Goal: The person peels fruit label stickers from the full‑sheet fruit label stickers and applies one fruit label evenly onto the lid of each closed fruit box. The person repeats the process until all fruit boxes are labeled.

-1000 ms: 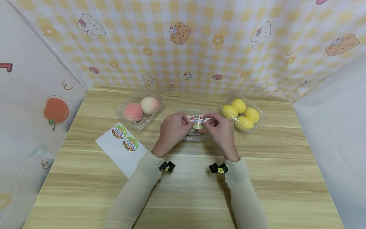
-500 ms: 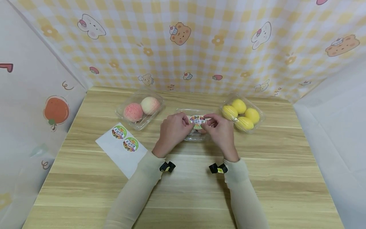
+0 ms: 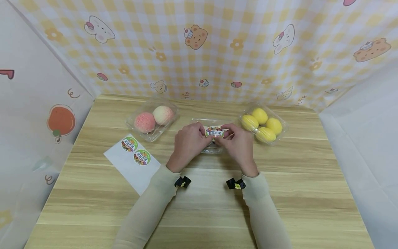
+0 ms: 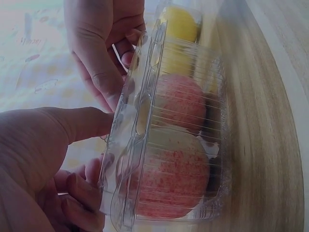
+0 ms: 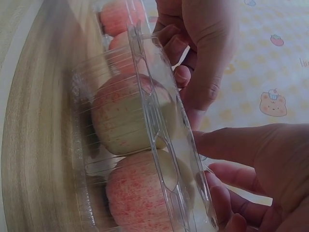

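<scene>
A round, colourful fruit sticker (image 3: 214, 131) with printed characters is over the lid of a clear plastic clamshell box (image 3: 212, 150). My left hand (image 3: 188, 143) pinches its left side, and my right hand (image 3: 238, 145) pinches its right side. Both thumbs lie along the sticker's near edge, close together. In both wrist views the thumb tips are right at the box's lid, with the other fingers curled. Inside sit red-and-cream apples (image 4: 169, 171), seen through the ribbed wall. From above, the hands and sticker hide most of the fruit.
At the back left, another clear box (image 3: 151, 138) holds two pinkish round fruits (image 3: 144, 122). A box of several lemons (image 3: 266, 134) stands just right of my right hand. White backing paper (image 3: 133, 173) with two stickers (image 3: 142, 157) lies by my left forearm. A patterned curtain (image 3: 214, 62) hangs behind the table.
The sticker has tipped, its lettering now showing nearer its lower edge, and the thumbs have drawn closer together beneath it. My right hand has shifted slightly left. The boxes and backing paper stay put.
</scene>
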Motion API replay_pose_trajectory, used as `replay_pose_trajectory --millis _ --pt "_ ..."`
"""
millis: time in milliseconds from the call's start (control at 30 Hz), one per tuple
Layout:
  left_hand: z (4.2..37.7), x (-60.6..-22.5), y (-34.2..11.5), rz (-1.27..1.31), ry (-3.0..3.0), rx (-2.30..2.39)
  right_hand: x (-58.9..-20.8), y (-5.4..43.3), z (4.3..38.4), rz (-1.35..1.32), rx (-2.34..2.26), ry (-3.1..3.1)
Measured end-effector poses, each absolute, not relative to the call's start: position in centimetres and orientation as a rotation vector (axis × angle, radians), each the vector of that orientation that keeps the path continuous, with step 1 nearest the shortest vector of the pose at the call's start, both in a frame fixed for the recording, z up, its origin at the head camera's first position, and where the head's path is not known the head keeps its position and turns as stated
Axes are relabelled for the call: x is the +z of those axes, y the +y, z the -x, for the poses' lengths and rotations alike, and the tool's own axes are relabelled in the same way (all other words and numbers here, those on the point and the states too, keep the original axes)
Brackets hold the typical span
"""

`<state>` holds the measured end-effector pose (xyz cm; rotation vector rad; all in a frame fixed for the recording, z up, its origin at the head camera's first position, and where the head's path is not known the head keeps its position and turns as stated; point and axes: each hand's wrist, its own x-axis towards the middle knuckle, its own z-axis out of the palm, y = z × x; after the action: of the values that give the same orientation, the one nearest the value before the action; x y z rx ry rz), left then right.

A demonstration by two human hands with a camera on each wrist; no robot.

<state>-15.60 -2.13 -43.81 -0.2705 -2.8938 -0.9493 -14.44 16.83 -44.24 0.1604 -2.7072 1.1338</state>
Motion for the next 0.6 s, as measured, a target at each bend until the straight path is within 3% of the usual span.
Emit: replay_pose_trajectory --millis 600 --pt "15.46 -43.96 -2.17 0.293 -2.862 -0.890 -44.27 16.70 14.35 -0.183 1.060 -2.726"
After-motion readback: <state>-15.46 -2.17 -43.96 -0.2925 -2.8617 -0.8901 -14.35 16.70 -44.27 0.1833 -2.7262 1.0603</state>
